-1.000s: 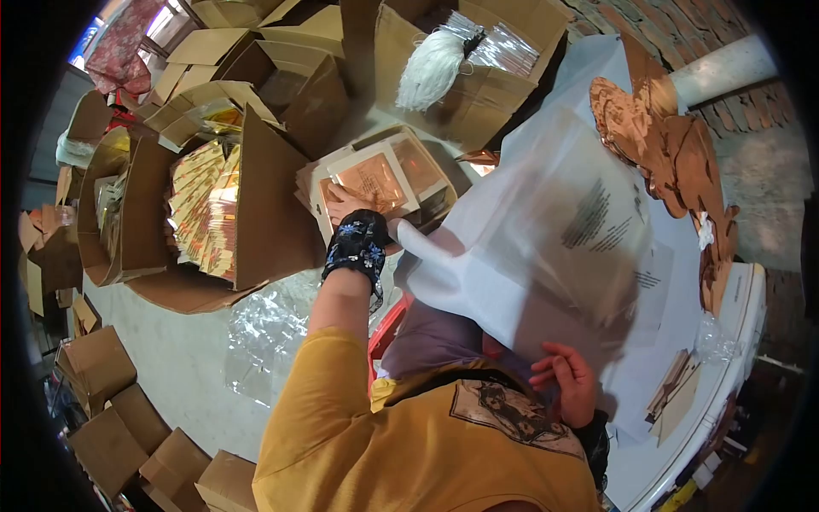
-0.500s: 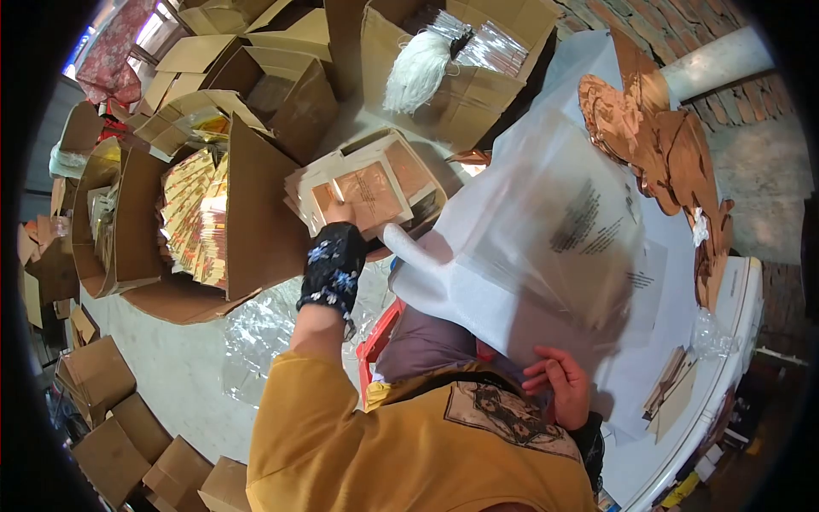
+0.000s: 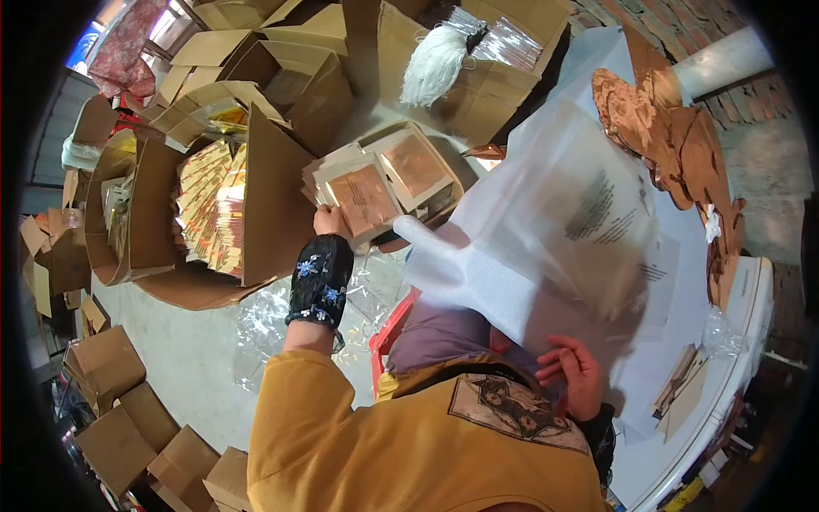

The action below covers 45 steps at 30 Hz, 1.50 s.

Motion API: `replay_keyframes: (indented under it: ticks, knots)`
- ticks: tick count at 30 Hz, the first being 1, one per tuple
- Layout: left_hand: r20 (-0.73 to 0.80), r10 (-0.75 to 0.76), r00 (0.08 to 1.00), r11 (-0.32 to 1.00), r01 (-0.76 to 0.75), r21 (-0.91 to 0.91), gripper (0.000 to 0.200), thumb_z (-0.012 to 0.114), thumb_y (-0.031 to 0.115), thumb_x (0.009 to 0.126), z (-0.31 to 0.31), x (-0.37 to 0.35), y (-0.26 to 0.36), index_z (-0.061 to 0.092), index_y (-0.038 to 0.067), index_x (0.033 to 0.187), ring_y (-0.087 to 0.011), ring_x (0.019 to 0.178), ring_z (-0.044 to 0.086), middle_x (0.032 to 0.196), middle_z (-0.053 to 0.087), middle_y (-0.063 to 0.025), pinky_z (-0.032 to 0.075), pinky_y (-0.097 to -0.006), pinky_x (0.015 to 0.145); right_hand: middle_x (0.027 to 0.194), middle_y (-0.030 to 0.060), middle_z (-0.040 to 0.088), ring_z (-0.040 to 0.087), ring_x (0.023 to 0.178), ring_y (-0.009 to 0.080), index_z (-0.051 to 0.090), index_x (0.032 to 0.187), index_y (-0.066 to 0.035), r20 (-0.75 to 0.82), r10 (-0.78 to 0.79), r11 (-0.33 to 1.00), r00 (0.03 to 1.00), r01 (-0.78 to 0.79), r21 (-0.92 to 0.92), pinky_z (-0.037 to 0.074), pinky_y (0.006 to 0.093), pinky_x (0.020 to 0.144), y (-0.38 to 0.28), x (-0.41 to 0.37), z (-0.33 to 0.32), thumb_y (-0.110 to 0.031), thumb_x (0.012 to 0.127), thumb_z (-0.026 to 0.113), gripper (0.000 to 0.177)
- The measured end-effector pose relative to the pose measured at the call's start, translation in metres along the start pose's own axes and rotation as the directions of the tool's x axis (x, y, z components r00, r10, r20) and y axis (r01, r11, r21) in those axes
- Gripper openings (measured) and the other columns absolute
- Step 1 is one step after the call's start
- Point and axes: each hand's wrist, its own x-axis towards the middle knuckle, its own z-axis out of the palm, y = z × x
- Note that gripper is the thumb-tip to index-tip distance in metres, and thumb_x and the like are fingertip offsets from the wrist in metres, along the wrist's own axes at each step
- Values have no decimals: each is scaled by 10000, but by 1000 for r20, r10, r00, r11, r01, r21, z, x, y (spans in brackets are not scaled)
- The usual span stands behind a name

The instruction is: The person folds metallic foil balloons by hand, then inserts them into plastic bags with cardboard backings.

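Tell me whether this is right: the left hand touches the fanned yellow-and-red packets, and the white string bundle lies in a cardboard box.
Not quite. The head view shows the left hand touching the edge of a flat copper-coloured package, not the fanned packets. The white string bundle does lie in a cardboard box.

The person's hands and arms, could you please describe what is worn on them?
Both the left hand and right hand are bare, with no gloves. Mustard-yellow sleeves cover the upper arms. The left forearm wears a black cuff with blue flowers; a black cuff also shows at the right wrist.
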Motion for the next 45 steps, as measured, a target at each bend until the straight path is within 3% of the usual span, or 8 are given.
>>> replay_keyframes:
  ticks: [16,19,23,26,30,39,41,45]
  knots:
    - [-5,-87,996,996,87,34,366,553,174,914,5,13,-16,546,76,1267,-409,1014,637,1067,677,-214,496,-454,897,986,131,663,674,794,181,554,1243,10,-39,-31,998,999,28,-58,553,300,722,-12,-5,7,-191,1033,443,311]
    - [-125,-19,992,1000,18,-13,367,540,86,899,-6,16,-34,543,53,1265,-248,910,686,1029,698,-142,539,-353,812,973,109,658,655,782,166,570,1227,7,-134,-124,983,983,103,-149,541,289,720,-18,-7,-3,-172,1031,442,295]
    - [-12,-120,993,861,98,-500,253,455,72,991,-26,15,-38,555,34,1220,-119,745,611,967,687,-92,507,-252,614,965,97,636,620,808,151,583,1203,6,-280,-497,852,822,401,-337,520,279,737,-24,16,-26,-106,1015,441,260]
    - [-26,-16,1000,790,-3,-613,240,441,93,1001,-41,29,7,584,15,1178,-123,790,627,974,706,-84,515,-271,710,1024,130,598,593,898,202,581,1194,7,-276,-770,545,575,369,-753,497,309,774,-31,46,-49,-75,974,488,253]
    - [-92,321,943,618,-282,-734,223,449,99,998,-52,66,166,604,15,1136,-114,846,620,993,699,-78,496,-254,755,1159,184,531,516,1027,356,563,1227,-3,-9,-845,179,534,268,-947,445,435,862,-10,70,-81,-227,898,616,402]
    - [114,816,566,556,-716,-423,214,501,89,933,35,171,428,648,55,1084,-232,923,677,966,702,-107,509,-313,838,1142,127,529,520,979,314,558,1239,-68,49,-753,139,656,231,-963,422,429,847,-7,75,-78,-346,818,683,519]
    - [351,818,457,553,-794,-255,204,538,108,954,81,192,451,643,29,1111,-169,935,658,991,702,-92,504,-305,846,1132,107,517,516,968,301,566,1216,-90,44,-740,146,672,224,-964,421,423,835,-3,73,-79,-345,776,706,527]
    - [660,673,336,394,-917,64,268,548,282,938,184,209,491,665,98,1095,-361,949,654,995,693,-163,510,-427,833,1109,74,493,506,943,282,579,1178,-141,10,-682,203,731,202,-958,422,418,818,4,66,-80,-349,709,741,538]
